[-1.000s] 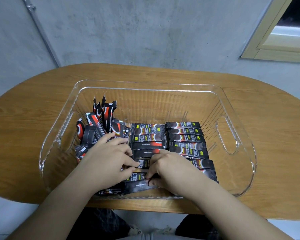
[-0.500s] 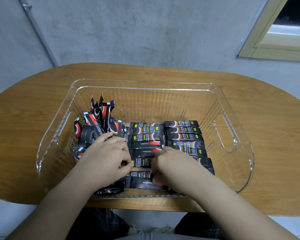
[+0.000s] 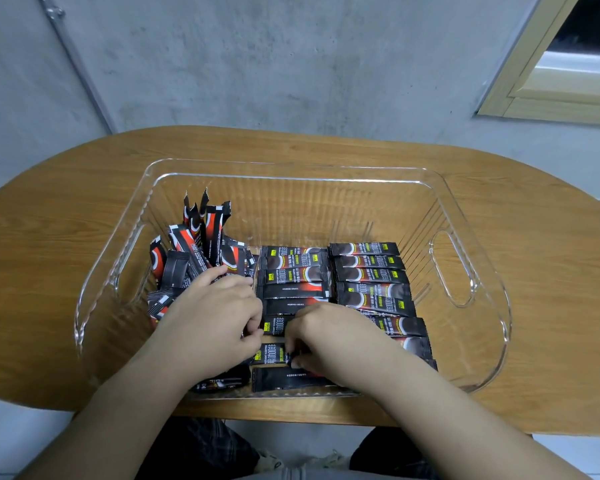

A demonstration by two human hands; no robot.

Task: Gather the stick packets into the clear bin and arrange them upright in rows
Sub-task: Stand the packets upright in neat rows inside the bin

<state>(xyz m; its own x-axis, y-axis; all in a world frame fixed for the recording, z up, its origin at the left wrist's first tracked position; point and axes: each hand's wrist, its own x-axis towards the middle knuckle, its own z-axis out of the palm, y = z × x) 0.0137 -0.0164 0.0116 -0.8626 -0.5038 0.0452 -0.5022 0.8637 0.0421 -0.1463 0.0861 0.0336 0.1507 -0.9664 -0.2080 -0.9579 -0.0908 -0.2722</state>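
Okay, your right hand fingers pinch a stick packet at 6 o'clock in the clear bin; left hand fingers curl on loose ones; seat it flush against its row.

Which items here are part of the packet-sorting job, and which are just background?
In the job:
- clear bin
- two flat rows of stick packets
- jumbled, partly upright packets at the bin's left
- left hand, on that pile
- right hand, fingers on a middle-row packet

Background:
- wooden table
- concrete wall
- window frame
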